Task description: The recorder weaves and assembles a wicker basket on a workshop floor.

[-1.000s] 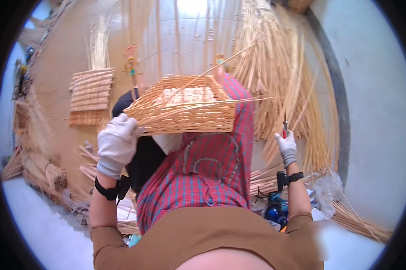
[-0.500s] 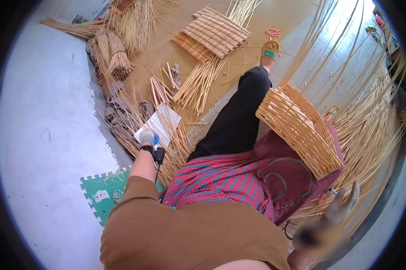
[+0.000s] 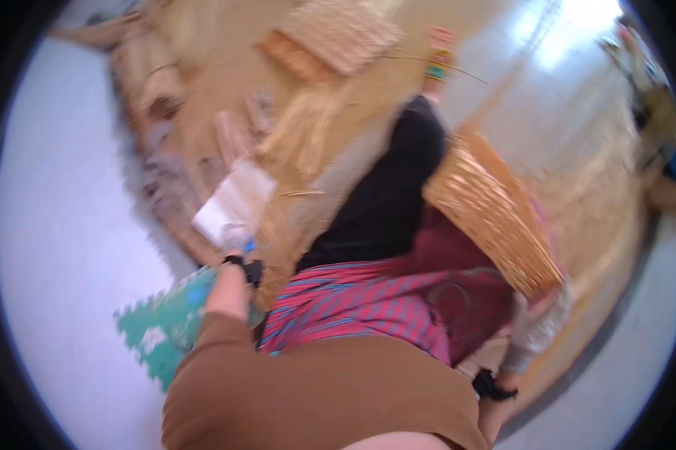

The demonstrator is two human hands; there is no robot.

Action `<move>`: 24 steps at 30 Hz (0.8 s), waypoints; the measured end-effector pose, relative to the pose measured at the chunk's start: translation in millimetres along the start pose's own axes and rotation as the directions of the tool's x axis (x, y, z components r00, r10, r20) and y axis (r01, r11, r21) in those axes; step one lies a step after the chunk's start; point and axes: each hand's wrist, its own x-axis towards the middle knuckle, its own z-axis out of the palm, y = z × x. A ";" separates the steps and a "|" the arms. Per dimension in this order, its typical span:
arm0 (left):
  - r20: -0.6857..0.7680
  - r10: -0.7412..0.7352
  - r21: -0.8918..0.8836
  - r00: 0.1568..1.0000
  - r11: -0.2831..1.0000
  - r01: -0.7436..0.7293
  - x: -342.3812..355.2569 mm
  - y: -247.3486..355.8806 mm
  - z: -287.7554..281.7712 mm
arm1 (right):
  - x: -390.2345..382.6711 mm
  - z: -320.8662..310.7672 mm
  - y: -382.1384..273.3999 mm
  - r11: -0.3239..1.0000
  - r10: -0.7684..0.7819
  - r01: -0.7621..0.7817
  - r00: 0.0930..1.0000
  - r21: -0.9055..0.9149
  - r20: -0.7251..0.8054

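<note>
On the lap | wicker basket (image 3: 491,214) tipped on edge, now against the right knee — right hand (image 3: 536,330) gloved, under its lower rim, grip lost in blur | left hand (image 3: 236,247) gone out left, apparently touching white sheet (image 3: 233,202) — weaving paused.

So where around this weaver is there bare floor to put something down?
The pale floor left of the green foam mat looks bare. The stretch from the reed bundles to the left hand is cluttered, and the wicker basket fills the lap.
</note>
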 end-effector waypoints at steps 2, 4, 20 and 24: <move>0.035 0.309 0.382 0.951 0.875 -0.298 27.2 -76.6 -52.8 | 11.4 23.5 -11.7 0.998 -0.037 0.039 0.999 -0.048 0.038; 0.030 -0.233 -0.987 0.972 0.144 0.065 84.8 86.7 -91.1 | 9.2 18.2 -7.2 0.991 -0.002 0.017 0.994 -0.132 0.110; -0.161 0.902 -0.193 0.400 0.368 -0.909 37.6 446.8 -328.3 | 28.9 37.1 31.6 0.985 0.021 -0.056 0.978 0.164 0.207; -0.167 0.889 -0.230 0.427 0.386 -0.893 38.7 447.3 -331.0 | 20.8 50.4 26.1 0.914 0.218 -0.270 0.956 0.304 0.195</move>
